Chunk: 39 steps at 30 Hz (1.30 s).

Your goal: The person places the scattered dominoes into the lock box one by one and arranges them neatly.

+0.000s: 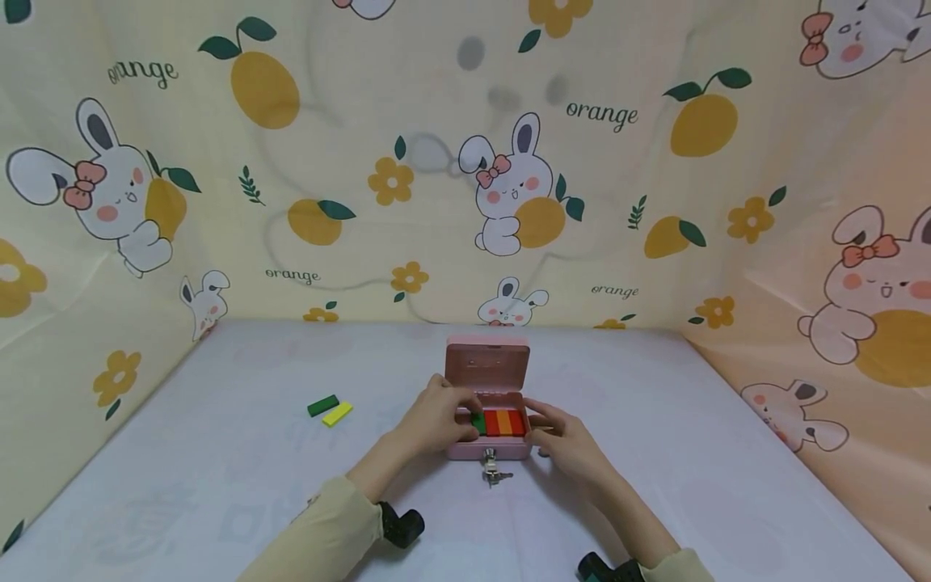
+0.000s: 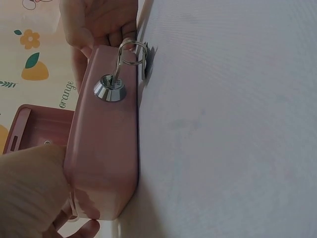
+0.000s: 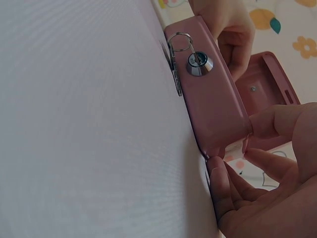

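A pink metal cash box (image 1: 465, 451) stands on the table with its lid (image 1: 487, 364) tipped up at the back. Red and orange blocks (image 1: 505, 423) lie side by side inside it. My left hand (image 1: 436, 416) reaches over the box's left wall, thumb and fingers around a green block (image 1: 478, 423), which they partly cover. At the right wall, my right hand (image 1: 570, 444) holds the box's side, its fingers (image 3: 220, 186) low against the corner and the thumb near the rim. A key sits in the front lock (image 2: 110, 88), with a ring and more keys (image 1: 494, 474) hanging from it.
To the left of the box, a dark green block (image 1: 323, 405) and a yellow block (image 1: 338, 415) lie on the white tabletop (image 1: 218, 469). A printed cloth with rabbits and oranges (image 1: 349, 162) hangs behind the table and along both sides.
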Motion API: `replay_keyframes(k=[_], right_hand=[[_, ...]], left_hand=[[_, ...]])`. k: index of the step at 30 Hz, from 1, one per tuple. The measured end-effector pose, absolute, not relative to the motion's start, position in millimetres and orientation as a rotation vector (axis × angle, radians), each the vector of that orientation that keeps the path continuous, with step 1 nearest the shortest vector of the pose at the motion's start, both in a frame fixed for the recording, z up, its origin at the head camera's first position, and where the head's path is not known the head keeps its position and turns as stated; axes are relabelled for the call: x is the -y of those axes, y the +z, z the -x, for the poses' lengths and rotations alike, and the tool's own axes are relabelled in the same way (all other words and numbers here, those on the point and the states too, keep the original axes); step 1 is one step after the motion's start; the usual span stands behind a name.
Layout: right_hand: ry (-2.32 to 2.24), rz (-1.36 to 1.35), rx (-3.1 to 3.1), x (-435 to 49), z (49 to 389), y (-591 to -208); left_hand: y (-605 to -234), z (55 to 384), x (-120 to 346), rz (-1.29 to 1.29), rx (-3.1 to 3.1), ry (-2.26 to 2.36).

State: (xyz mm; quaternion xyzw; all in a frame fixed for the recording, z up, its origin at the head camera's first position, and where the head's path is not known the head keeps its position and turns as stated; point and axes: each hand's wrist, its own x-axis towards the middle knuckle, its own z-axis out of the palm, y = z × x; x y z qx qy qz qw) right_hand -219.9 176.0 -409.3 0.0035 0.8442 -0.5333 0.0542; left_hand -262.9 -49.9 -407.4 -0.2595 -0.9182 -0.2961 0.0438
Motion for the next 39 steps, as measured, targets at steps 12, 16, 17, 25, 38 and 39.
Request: replay_keyframes(k=[12,16,17,25,38,39], right_hand=[[-1.608,-0.024,-2.572,-174.4,220.5,-410.9],[-1.61,-0.016,-2.577,-174.9,220.9,-411.3],[-1.608,-0.009,-2.579,-175.0,220.9,-411.4],[-1.607,-0.006,-2.581,-174.4,221.4,-411.6],[-1.605,-0.001,-2.587,-175.1,222.9,-411.5],[-1.604,0.0,-2.589,-175.0,223.0,-411.6]], left_hand=[[-407.6,261.9,50.4,0.788,2.811,-0.956],[-407.3,261.3,50.4,0.776,2.813,-0.976],[-407.2,261.2,50.4,0.772,2.813,-0.98],[-408.5,261.6,50.8,0.759,2.812,-0.992],[-413.2,261.5,54.2,0.752,2.73,-1.15],[-414.6,261.5,55.4,0.758,2.714,-1.16]])
